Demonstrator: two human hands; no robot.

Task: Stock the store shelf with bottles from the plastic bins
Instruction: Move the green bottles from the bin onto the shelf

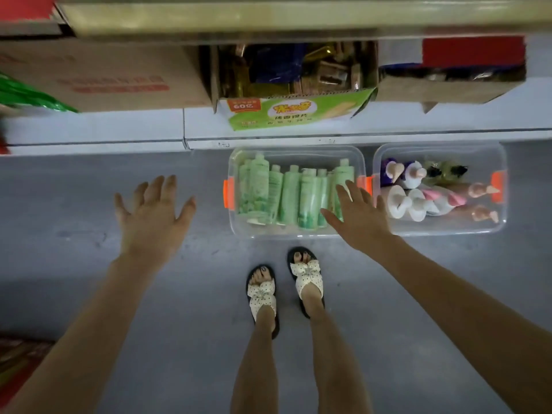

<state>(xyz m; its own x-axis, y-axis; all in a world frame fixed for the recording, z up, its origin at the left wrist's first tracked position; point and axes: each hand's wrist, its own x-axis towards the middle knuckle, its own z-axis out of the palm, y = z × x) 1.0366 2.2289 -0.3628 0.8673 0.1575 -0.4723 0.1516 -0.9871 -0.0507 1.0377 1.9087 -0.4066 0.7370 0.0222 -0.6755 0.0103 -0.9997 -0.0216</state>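
Both arms are stretched forward and down, palms facing the floor (74,234). The right grip (358,216) hangs flat with fingers spread, holding nothing, over the near right corner of the clear bin (283,233), while the left grip (153,216), just as splayed and empty, hovers over the floor well to that bin's left. Under and just left of the right grip the green bottles (286,198) lie side by side, long axes running away from it, caps toward the shelf (119,127); just right of it sits a second bin (442,232) of jumbled pump bottles (418,201).
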